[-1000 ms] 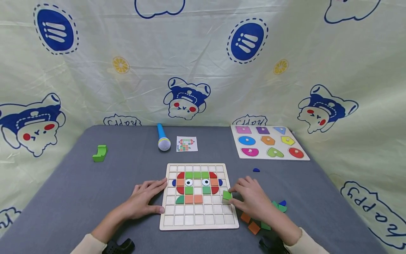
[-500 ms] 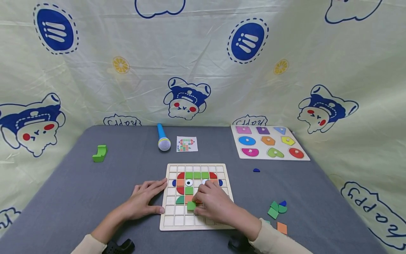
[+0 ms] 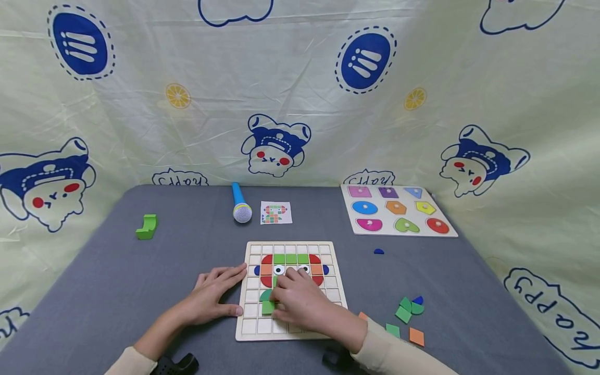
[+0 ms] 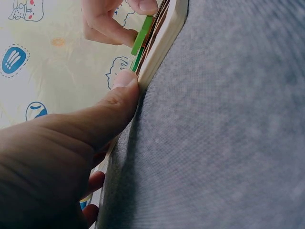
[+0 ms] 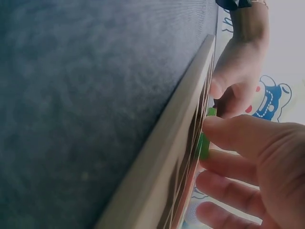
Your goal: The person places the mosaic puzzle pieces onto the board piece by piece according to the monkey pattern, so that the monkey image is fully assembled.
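Note:
A wooden grid board [image 3: 250, 333] lies on the grey table, bearing red, green, orange and blue tiles and two eye tiles. My left hand [image 3: 213, 294] rests along its left edge, fingers extended on the side and thumb at the lower part. My right hand [image 3: 304, 302] pinches a green square tile [image 3: 267, 308] between thumb and index finger over the board's lower left cells. Just beyond that tile sits a dark green quarter-round tile [image 3: 265, 295]. In the left wrist view, the green tile is tilted on the grid, fingertips at its edge. My right hand covers the board's middle cells.
Loose green tiles [image 3: 403, 314], orange tiles [image 3: 416, 336] and blue pieces lie right of the board. Behind it are a toy microphone [image 3: 241, 208], a pattern card [image 3: 276, 213] and a shape puzzle [image 3: 398, 211]. A green block [image 3: 147, 227] stands far left.
My right hand has carried the green square tile leftward from the board's right edge to its lower left cells, below the quarter-round tile. My left hand has stayed still.

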A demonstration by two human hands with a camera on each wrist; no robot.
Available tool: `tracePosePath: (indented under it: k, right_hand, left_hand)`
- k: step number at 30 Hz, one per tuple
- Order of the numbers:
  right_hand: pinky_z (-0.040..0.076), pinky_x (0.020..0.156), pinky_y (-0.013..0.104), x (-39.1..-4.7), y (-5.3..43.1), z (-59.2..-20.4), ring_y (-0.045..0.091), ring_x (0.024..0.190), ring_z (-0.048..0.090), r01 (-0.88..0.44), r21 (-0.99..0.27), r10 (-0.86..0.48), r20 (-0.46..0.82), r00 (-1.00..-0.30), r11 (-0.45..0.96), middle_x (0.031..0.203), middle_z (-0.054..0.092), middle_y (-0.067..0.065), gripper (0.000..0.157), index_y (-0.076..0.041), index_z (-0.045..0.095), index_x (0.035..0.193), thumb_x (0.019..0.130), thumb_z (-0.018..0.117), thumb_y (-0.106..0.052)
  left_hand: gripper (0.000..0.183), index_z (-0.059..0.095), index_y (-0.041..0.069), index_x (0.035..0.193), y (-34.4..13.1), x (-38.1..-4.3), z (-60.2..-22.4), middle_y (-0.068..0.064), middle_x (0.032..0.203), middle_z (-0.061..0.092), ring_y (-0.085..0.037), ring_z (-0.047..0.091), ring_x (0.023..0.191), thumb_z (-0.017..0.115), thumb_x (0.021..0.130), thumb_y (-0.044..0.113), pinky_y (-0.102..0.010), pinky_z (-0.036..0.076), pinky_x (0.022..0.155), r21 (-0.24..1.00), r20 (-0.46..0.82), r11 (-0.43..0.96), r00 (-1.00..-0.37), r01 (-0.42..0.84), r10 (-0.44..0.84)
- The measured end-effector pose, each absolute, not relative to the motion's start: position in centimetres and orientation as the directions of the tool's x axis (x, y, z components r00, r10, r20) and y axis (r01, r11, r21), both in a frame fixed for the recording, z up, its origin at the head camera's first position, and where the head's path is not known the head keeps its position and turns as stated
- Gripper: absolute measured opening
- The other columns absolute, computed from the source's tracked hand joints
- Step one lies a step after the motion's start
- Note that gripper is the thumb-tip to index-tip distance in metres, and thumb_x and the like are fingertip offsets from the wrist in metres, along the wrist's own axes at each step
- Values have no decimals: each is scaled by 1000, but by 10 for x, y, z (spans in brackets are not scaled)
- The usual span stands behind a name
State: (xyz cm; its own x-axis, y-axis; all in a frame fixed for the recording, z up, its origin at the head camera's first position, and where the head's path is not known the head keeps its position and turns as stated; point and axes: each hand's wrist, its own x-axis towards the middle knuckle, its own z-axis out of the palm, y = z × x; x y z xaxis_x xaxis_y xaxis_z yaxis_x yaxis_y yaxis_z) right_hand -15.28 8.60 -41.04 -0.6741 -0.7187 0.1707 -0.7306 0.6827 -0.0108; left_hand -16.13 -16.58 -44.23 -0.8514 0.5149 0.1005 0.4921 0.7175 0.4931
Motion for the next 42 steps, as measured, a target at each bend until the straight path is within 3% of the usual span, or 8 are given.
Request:
tracePosePath:
  k: [13,30,37,42]
  right_hand:
    - [35,75,27,-152,80,-411,10,84,44,-751,53,-747,173,-642,658,86,58,-10,20,-27,72,91,78,73,-42]
    - [36,77,28,-153,80,-412,10,86,44,-748,39,-743,167,-649,662,87,60,-9,21,-27,73,92,79,72,-43]
    - [37,78,29,-154,88,-412,11,87,44,-723,-5,-710,178,-681,691,88,60,-9,14,-27,73,90,79,70,-34]
    - [35,77,29,-156,108,-410,10,87,44,-693,-32,-675,198,-711,720,86,58,-10,16,-25,72,88,78,72,-37]
  left_hand:
    - [80,41,13,144,-166,-160,-443,-1,151,38,-24,37,128,68,79,51,-42,24,88,478,123,717,-847,508,518]
    - [79,42,12,143,-166,-159,-443,-1,150,40,-24,39,126,65,80,54,-43,25,87,467,139,713,-840,523,525]
    - [80,42,11,143,-166,-160,-444,-2,150,40,-24,39,126,67,79,52,-42,25,87,471,147,711,-841,523,521]
    - [82,40,13,144,-166,-162,-444,-1,152,37,-24,37,128,68,78,52,-44,24,89,478,111,722,-850,500,516]
